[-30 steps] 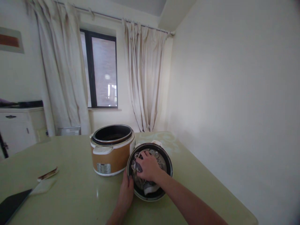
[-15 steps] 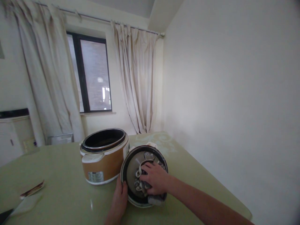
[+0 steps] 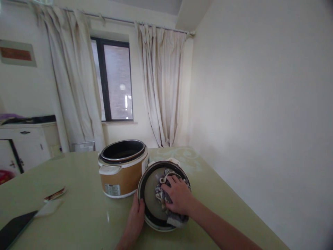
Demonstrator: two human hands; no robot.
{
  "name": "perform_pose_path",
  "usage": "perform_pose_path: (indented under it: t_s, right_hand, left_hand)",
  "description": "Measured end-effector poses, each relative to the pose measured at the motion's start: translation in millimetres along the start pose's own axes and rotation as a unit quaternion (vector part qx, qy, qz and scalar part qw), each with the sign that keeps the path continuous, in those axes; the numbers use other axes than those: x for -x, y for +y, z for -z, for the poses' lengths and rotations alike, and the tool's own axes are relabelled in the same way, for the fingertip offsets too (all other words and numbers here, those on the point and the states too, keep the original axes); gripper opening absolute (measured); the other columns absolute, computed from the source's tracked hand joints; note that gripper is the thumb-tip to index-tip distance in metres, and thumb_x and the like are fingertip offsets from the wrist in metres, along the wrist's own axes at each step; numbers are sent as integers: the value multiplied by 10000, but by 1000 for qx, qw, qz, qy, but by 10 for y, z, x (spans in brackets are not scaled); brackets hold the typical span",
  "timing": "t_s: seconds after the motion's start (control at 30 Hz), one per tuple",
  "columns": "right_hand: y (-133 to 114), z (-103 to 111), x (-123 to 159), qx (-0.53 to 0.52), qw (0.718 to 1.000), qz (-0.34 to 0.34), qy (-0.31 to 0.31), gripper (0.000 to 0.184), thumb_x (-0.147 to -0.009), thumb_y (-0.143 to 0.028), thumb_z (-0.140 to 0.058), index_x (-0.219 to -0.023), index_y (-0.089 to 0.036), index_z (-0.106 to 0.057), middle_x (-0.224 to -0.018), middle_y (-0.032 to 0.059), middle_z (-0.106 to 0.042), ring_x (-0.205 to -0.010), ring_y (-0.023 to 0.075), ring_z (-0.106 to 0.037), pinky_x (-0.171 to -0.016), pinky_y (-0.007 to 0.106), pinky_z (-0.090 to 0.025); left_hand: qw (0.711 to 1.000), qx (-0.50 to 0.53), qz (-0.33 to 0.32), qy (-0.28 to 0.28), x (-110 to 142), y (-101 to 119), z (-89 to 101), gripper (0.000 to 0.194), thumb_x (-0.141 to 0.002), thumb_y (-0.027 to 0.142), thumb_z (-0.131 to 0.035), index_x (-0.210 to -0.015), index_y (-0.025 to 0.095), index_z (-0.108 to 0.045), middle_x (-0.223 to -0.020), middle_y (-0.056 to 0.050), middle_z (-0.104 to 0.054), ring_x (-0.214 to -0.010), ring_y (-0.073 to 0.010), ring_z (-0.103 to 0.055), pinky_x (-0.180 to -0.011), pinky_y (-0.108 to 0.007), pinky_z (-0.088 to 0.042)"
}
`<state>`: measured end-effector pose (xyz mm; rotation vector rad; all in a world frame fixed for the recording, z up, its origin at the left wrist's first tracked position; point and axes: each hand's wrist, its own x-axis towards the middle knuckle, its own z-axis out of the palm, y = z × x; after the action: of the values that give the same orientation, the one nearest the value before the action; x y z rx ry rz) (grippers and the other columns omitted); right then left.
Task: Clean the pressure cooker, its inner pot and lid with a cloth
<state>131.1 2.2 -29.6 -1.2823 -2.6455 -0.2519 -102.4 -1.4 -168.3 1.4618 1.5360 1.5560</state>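
Note:
A round pressure cooker lid (image 3: 152, 198) is tilted up on the table, its metal inner face and black seal ring turned toward me. My left hand (image 3: 135, 217) grips the lid's left rim, thumb on the near side. With my right hand (image 3: 179, 196) I press a bunched grey and white patterned cloth (image 3: 177, 219) against the right part of the inner face; the fingers are curled over it. Just left of the lid stands the brown and white electric pressure cooker (image 3: 127, 180), uncovered, with a dark inner pot (image 3: 122, 151) inside.
The pale green table (image 3: 85, 222) carries a dark flat blade-like object (image 3: 18, 225) and a reddish-brown scrap (image 3: 55, 194) at left. A white wall (image 3: 260, 104) runs along the right side. Behind are curtains (image 3: 166, 83) and a white cabinet (image 3: 28, 139).
My view has turned left, so everything sits further right in the picture. My right hand and the cloth have shifted slightly over the lid's face; my left hand still holds the rim.

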Motion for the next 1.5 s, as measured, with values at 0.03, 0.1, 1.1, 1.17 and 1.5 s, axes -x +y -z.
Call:
perform_pose_path:
  t_s: [0.03, 0.1, 1.1, 1.17, 1.5]
  right_hand:
    - [6, -6, 0, -2, 1000, -1, 1, 647, -826, -540, -739, -1404, -288, -596, -1458, 157, -520, -1312, 400, -474, -1042, 561, -463]
    - [13, -17, 2, -6, 1000, -5, 4, 655, -828, -544, -739, -1415, -294, -590, -1458, 151, -521, -1323, 397, -466, -1057, 555, -454]
    - [-520, -39, -496, -26, 1000, 11, 15, 395, -882, -483, -682, -1234, -305, -713, -1282, 108, -575, -1222, 332, -528, -960, 480, -538]
    - [-511, -28, -455, -29, 999, 27, 3, 390, -865, -491, -695, -1210, -313, -727, -1260, 101, -583, -1203, 329, -536, -931, 468, -548]
    - [-298, 37, -10, -34, 998, 33, -32, 412, -806, -530, -760, -1167, -331, -748, -1321, 90, -577, -1229, 333, -540, -980, 476, -520]
  left_hand:
    - [1000, 3, 6, 1, 1, 3, -6, 579, -1032, 386, -391, -1557, 155, -465, -1558, -144, -579, -1499, -266, -496, -1286, -439, -347]
    - [1000, 11, 17, 0, 0, 2, -22, 582, -1037, 381, -360, -1555, 135, -458, -1588, -149, -548, -1520, -257, -467, -1295, -427, -329]
    - [999, 38, -2, -26, 14, 53, -82, 575, -1016, 294, -347, -1565, 135, -415, -1521, -172, -605, -1447, -252, -557, -1239, -440, -414]
    - [999, 42, -4, -27, 7, 55, -73, 575, -1015, 290, -352, -1568, 147, -413, -1519, -163, -608, -1439, -248, -564, -1232, -436, -424]
    - [999, 17, 17, -35, -12, 71, -29, 564, -1038, 363, -333, -1540, 131, -442, -1552, -160, -572, -1503, -250, -490, -1277, -426, -353]
